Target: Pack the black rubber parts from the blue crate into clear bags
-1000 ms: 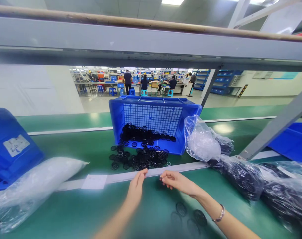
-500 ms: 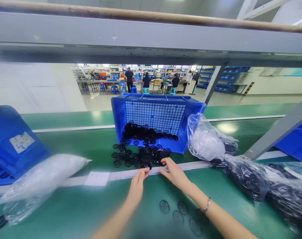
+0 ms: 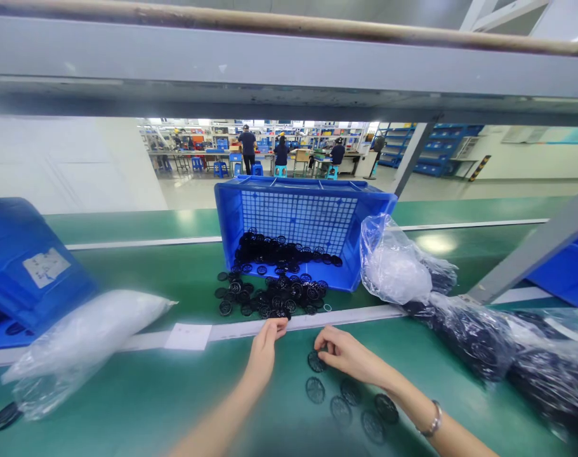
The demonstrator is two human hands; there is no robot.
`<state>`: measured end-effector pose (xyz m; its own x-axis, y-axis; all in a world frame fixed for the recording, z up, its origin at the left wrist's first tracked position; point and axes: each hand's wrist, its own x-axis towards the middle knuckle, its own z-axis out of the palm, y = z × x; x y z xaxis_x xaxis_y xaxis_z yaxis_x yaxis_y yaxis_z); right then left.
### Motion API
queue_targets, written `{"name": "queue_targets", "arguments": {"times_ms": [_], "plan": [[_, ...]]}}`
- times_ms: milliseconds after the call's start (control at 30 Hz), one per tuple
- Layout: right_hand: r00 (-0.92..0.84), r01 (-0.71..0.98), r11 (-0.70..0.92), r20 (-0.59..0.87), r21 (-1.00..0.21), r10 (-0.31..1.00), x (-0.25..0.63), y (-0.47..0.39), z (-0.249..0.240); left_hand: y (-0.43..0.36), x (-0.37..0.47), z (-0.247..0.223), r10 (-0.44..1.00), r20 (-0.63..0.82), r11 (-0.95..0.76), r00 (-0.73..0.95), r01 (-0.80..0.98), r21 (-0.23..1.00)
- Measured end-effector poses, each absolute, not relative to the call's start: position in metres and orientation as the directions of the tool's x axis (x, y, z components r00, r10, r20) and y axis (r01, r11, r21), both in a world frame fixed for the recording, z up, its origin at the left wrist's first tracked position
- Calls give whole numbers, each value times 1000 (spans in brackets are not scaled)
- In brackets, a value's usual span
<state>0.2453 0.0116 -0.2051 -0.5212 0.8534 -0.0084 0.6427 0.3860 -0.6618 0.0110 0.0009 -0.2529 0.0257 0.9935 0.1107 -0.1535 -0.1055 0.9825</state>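
Black spoked discs [image 3: 279,292] lie heaped at the mouth of a blue crate [image 3: 298,219] tipped on its side, with more inside it. My left hand [image 3: 268,336] is at the front edge of the heap, its fingers pressed together at a disc there; whether it grips the disc is unclear. My right hand [image 3: 343,355], bracelet on the wrist, pinches a black disc [image 3: 316,360] over the green surface. Below it several loose discs [image 3: 341,411] lie flat. A small white ring [image 3: 327,308] shows at the heap's right side.
At left are another blue crate [image 3: 45,260], a white plastic bag [image 3: 98,324] and a paper slip [image 3: 188,336]. Clear bags [image 3: 469,336] of black parts lie at right, by a slanted metal post [image 3: 521,247]. A shelf beam [image 3: 289,60] crosses overhead. People stand and sit far behind.
My right hand has moved back from the heap toward the loose discs and now holds a disc. The white ring has come into view. My left hand has barely moved.
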Motion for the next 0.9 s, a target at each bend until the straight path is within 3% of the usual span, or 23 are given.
{"name": "queue_targets", "arguments": {"times_ms": [233, 400, 600, 700, 800, 900], "plan": [[-606, 620, 471, -1, -627, 796, 241, -10, -189, 3, 10, -253, 992, 128, -126, -5, -207, 970], [-698, 585, 524, -56, -619, 714, 231, -28, -183, 7, 7, -250, 981, 117, -153, -154, -242, 958], [-483, 711, 488, 153, -506, 862, 195, 25, -189, 8, 4, -249, 961, 104, -160, -258, -208, 965], [-541, 661, 580, 233, -477, 808, 179, 55, -195, 9, 2, -250, 958, 88, -150, -274, -214, 965], [-625, 629, 637, 197, -446, 755, 174, 71, -198, 10, 2, -252, 958, 93, -154, -272, -213, 965], [-595, 668, 616, 197, -418, 779, 178, 68, -194, 11, 2, -254, 959, 107, -164, -261, -210, 964]]}}
